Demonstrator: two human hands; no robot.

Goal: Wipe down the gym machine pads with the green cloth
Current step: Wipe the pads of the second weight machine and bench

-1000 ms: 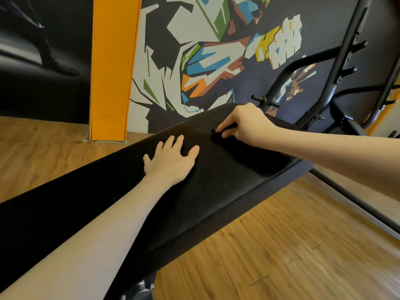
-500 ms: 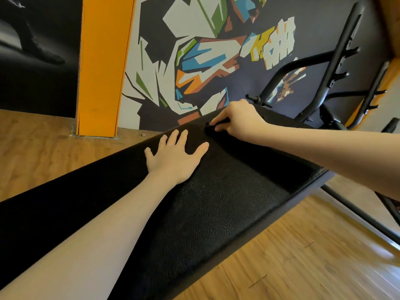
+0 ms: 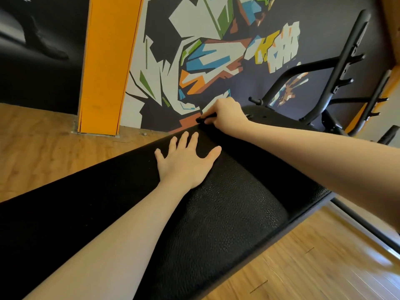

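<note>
A long black padded bench (image 3: 227, 215) runs diagonally from lower left to upper right. My left hand (image 3: 186, 163) lies flat on the pad with its fingers spread and straight. Just beyond it, at the pad's far end, my right hand (image 3: 227, 116) curls its fingers and thumb round a small black rod-like part (image 3: 205, 118) that sticks out to the left. What that part belongs to is not clear. No green cloth shows in the head view.
A black metal rack frame (image 3: 344, 68) with hooks stands at the right behind the bench. An orange pillar (image 3: 108, 66) and a painted mural wall (image 3: 205, 57) rise at the back. Wooden floor (image 3: 313, 263) lies on both sides.
Both hands have shifted slightly toward the pad's far end. The right hand keeps its hold on the small black part; the left stays flat.
</note>
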